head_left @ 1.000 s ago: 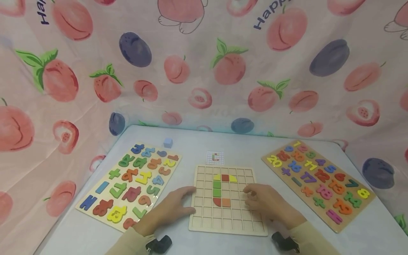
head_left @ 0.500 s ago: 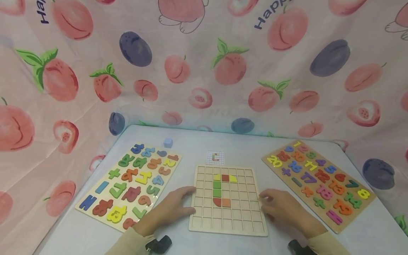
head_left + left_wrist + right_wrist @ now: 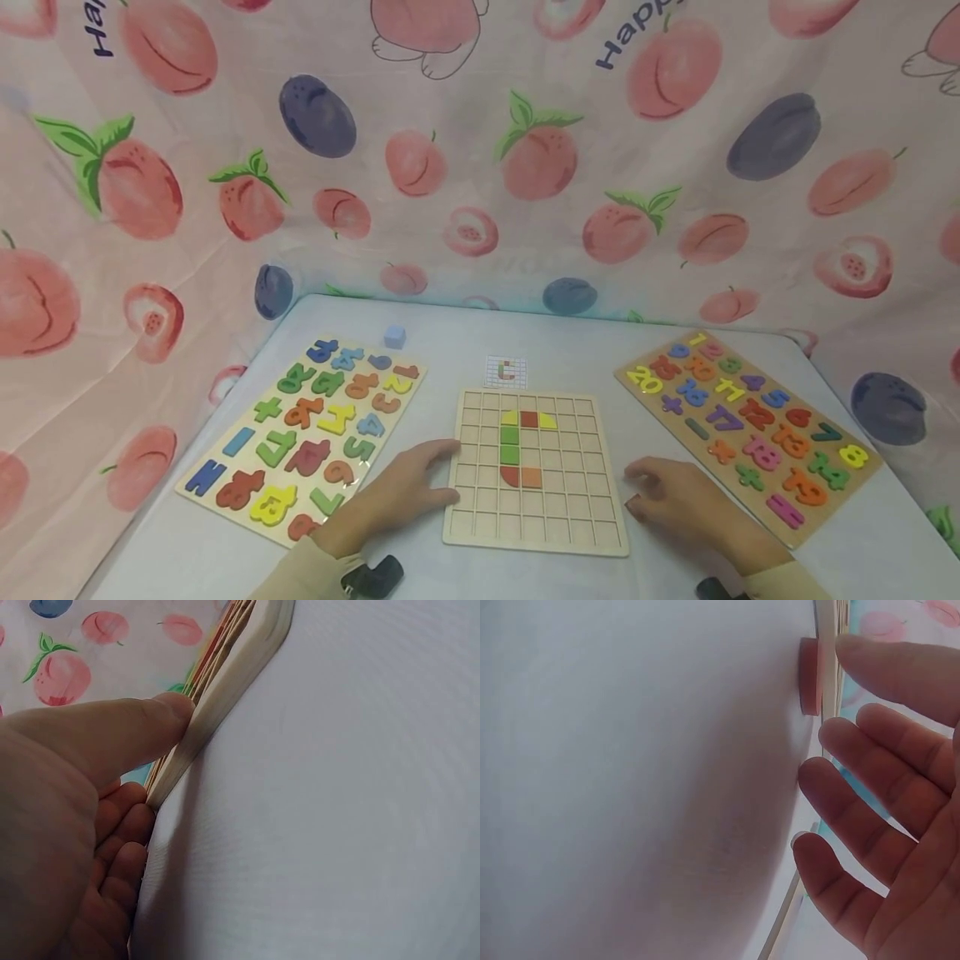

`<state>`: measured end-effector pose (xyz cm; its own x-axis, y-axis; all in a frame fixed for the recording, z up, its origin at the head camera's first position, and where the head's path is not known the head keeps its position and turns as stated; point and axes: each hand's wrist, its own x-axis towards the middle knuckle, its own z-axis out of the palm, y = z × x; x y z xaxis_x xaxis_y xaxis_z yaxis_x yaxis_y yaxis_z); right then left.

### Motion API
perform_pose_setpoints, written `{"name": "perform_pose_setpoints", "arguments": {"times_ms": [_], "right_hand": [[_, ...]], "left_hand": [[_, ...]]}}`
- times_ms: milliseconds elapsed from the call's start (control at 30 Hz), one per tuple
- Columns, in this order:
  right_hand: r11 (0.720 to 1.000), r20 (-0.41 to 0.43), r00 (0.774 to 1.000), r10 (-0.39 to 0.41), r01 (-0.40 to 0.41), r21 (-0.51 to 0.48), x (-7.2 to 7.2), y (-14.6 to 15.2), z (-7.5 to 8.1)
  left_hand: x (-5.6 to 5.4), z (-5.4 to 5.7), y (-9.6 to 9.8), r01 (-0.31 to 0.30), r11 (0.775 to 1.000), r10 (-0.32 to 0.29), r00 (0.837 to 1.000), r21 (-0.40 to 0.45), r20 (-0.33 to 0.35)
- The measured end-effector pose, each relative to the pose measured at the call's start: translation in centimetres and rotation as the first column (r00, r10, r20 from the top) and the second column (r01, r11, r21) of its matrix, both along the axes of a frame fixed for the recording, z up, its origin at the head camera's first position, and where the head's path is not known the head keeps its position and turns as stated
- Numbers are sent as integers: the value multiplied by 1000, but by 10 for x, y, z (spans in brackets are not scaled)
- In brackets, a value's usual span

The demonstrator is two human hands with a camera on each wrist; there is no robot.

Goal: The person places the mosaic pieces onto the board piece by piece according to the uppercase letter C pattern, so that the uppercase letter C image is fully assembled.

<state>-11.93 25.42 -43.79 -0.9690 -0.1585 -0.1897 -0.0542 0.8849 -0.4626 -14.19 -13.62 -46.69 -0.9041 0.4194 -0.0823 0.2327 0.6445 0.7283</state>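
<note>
A square wooden grid board (image 3: pixel 525 525) lies flat in the middle, with green, yellow, red and orange pieces forming a C-like shape (image 3: pixel 510 442) in its cells. My left hand (image 3: pixel 401 492) rests at the board's left edge, thumb touching its side and fingertips beside it. To the right of the board, my right hand (image 3: pixel 678 504) hovers just off the edge with loosely spread fingers and holds nothing. In the right wrist view a reddish piece (image 3: pixel 809 677) stands out beside the board's edge, close to the thumb; whether they touch I cannot tell.
A small pattern card (image 3: pixel 506 371) lies behind the board. Number boards flank it, one on the left (image 3: pixel 255 533) and one on the right (image 3: pixel 750 492). A light blue cube (image 3: pixel 394 337) sits at the back left. Fruit-printed cloth (image 3: pixel 480 167) hangs behind the table.
My right hand has withdrawn from over the board's right side, moving right past its edge toward the right number board. The left hand and the pieces in the grid stay put.
</note>
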Motion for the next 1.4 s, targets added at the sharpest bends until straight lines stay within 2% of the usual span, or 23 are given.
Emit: {"name": "perform_pose_setpoints", "arguments": {"times_ms": [300,567,833,1167,1400], "right_hand": [[1000,43,999,11,-12,8,2,1,1],[1000,21,1000,10,-10,4,3,1,-2],[1000,54,998,21,-21,0,1,0,1],[999,38,999,-4,2,38,-3,-6,-1],[999,20,1000,7,-8,52,-6,-7,0]], "left_hand": [[-1,-2,0,0,1000,0,1000,10,3],[-1,-3,-1,-2,1000,2,1000,3,4],[-1,-4,0,-2,1000,2,1000,0,6],[0,-2,0,-2,1000,2,1000,-12,7],[0,-1,1,-2,1000,2,1000,-15,12]]}}
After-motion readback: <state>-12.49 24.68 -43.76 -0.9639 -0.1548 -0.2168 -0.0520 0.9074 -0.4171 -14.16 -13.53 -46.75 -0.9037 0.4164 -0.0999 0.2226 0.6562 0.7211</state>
